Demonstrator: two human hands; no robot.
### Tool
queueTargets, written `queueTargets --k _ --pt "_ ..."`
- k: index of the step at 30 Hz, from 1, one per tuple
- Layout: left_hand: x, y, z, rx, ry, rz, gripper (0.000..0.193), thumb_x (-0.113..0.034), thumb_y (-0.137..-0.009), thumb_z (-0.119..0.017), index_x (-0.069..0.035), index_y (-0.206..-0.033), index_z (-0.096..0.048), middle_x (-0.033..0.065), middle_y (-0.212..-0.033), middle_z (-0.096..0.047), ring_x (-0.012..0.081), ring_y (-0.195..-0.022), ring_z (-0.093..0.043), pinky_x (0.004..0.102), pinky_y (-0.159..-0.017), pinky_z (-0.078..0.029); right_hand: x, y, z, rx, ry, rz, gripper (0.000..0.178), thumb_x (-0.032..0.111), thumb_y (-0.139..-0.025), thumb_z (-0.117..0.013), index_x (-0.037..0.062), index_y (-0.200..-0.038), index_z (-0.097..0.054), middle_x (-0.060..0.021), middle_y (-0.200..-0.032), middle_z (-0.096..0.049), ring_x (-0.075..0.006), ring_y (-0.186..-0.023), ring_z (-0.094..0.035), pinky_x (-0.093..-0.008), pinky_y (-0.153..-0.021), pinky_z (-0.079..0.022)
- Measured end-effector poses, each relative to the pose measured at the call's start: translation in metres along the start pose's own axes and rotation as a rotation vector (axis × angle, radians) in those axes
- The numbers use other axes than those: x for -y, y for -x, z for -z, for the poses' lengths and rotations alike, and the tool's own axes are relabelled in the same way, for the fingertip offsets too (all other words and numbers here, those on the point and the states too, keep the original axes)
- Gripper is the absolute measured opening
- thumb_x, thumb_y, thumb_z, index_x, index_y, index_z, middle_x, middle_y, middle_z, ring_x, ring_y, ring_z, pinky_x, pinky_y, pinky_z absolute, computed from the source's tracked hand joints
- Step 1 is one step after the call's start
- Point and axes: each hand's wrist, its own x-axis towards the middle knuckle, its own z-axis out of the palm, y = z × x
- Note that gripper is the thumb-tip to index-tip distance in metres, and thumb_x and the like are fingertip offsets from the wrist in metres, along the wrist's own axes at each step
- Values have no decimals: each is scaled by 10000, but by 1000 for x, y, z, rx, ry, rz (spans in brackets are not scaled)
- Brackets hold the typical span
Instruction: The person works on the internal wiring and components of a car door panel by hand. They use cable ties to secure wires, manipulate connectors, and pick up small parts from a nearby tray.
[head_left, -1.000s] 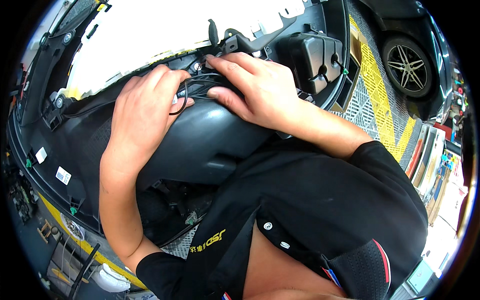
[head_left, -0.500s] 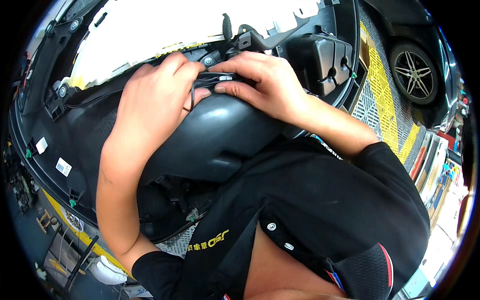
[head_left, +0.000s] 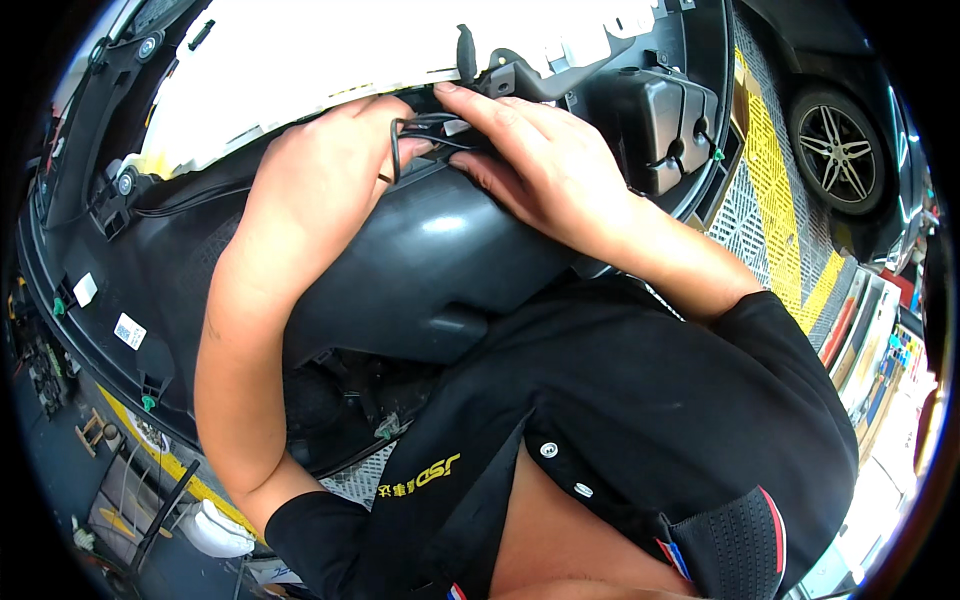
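Note:
A black cable [head_left: 395, 165], looped and bundled, lies across the upper part of a large black moulded car panel [head_left: 390, 290]. My left hand [head_left: 315, 175] is closed with the cable at its fingertips; part of the loop stands up beside the fingers. On the right side, my right hand [head_left: 560, 170] has its thumb and fingers spread apart, with the bundle running between them. A small white tag [head_left: 457, 127] shows on the cable there. The far ends of the bundle are hidden behind my hands.
A bright white part [head_left: 330, 50] lies along the panel's far side, with a black bracket [head_left: 520, 82] at its edge. A black plastic box [head_left: 665, 125] is at the right. Green clips [head_left: 150, 403] line the rim. Beyond it are a car wheel [head_left: 833, 150] and yellow-grey floor grating [head_left: 775, 200].
My right hand's thumb and forefinger have opened from their pinch on the cable, the forefinger moving farther away. The cable loop at my left fingers stands out more and has shifted slightly right.

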Motion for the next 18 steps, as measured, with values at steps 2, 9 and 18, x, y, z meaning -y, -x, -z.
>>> queueTargets --k 2,9,18 --pt "-1 0 2 -9 61 60 255 -204 -987 -714 -6 -1144 -677 181 -999 -720 411 -909 -687 445 -807 -566 1 1 2 -27 38 23 506 224 -945 -761 86 -1407 -607 -112 -1039 -736 -298 -919 -743 -381 -791 -602" --pt "-5 0 -4 -28 -141 160 201 -227 -1010 -662 -55 -1110 -692 202 -972 -728 408 -893 -710 463 -778 -576 0 -7 38 -96 96 194 367 181 -889 -815 86 -1235 -740 -86 -1103 -756 -255 -950 -765 -346 -792 -635" --pt "-3 2 -6 -77 -135 85 258 -292 -941 -725 -62 -1029 -651 169 -907 -739 385 -851 -732 474 -714 -593 -4 -29 8 -137 68 369 278 220 -839 -796 114 -1093 -757 -31 -1154 -720 -191 -865 -726 -315 -696 -604"
